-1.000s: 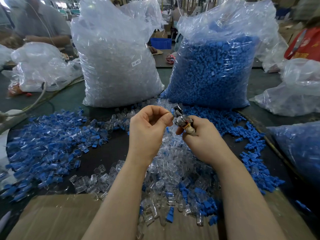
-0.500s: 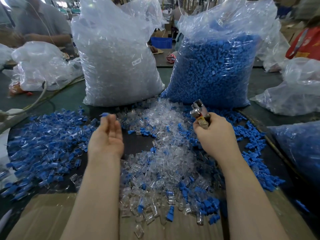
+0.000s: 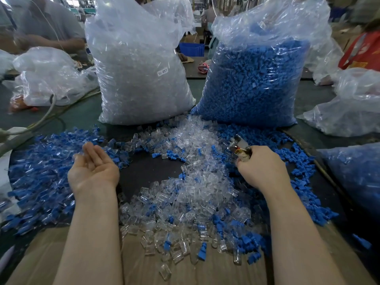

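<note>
My left hand [image 3: 93, 167] lies palm up with straight fingers and nothing in it, above a spread of assembled blue-and-clear parts [image 3: 41, 171] on the left. My right hand [image 3: 261, 167] grips a small metal tool [image 3: 239, 146] whose tip points up and away, over the right side of a pile of clear plastic caps [image 3: 191, 182]. Loose blue plastic plugs [image 3: 302, 167] lie scattered to the right of that pile.
Two tall plastic bags stand behind the piles: clear caps [image 3: 139, 79] on the left, blue plugs [image 3: 250, 85] on the right. More bags [image 3: 349, 112] sit at both sides. Cardboard [image 3: 185, 270] covers the near table edge. A person [image 3: 47, 27] sits at the far left.
My hands have parted: the left one opened and swung left over the assembled parts, now palm up. The right hand carried the tool to the right, then lower.
</note>
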Available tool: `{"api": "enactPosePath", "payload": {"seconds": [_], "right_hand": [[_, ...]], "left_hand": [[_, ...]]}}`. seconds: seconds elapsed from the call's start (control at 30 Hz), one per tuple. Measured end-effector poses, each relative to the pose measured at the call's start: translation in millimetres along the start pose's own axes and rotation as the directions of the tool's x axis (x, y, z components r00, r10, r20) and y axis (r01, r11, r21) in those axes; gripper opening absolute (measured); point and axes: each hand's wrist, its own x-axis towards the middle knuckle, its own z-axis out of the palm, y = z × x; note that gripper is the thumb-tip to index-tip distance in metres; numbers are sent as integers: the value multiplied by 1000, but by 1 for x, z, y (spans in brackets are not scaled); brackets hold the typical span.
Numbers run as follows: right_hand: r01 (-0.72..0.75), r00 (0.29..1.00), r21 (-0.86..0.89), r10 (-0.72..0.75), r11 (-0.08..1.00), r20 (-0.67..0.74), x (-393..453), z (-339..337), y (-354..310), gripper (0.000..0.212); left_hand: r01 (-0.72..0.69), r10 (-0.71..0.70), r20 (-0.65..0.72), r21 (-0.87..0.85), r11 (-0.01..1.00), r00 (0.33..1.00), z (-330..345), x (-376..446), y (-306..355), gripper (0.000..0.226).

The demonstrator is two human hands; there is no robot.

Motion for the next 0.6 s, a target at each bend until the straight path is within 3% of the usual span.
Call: {"api": "enactPosePath", "payload": {"seconds": [0.07, 0.13, 0.2, 0.27, 0.33, 0.4, 0.5, 0.6], "right_hand": [[17, 1000, -35, -16, 999, 24, -1, 1, -2, 16], [34, 998, -73, -31, 997, 46, -1, 1, -4, 16], [46, 997, -116, -38, 992, 67, -2, 3, -6, 18], [52, 997, -140, -43, 989, 65, -3, 5, -8, 19], [51, 998, -159, -43, 986, 52, -4, 6, -10, 19], [50, 998, -167, -43, 985, 44, -5, 7, -10, 18], [56, 998, -164, -51, 985, 36, -5, 8, -9, 16], [62, 998, -153, -61, 986, 10, -6, 11, -9, 16]], "left_hand": [[21, -28, 40, 150, 989, 999, 2, -1, -4, 11], [33, -89, 100, 460, 887, 991, 3, -6, -12, 9], [-20, -152, 153, 765, 644, 976, 3, -14, -24, 7], [-159, -196, 236, 926, 344, 952, 1, -21, -35, 5], [-318, -261, 318, 947, 41, 912, -4, -27, -45, 4], [-445, -349, 365, 876, -184, 863, -12, -32, -54, 3], [-564, -408, 412, 726, -393, 815, -20, -33, -67, 7], [-592, -418, 421, 535, -602, 805, -26, -34, -75, 10]]}}
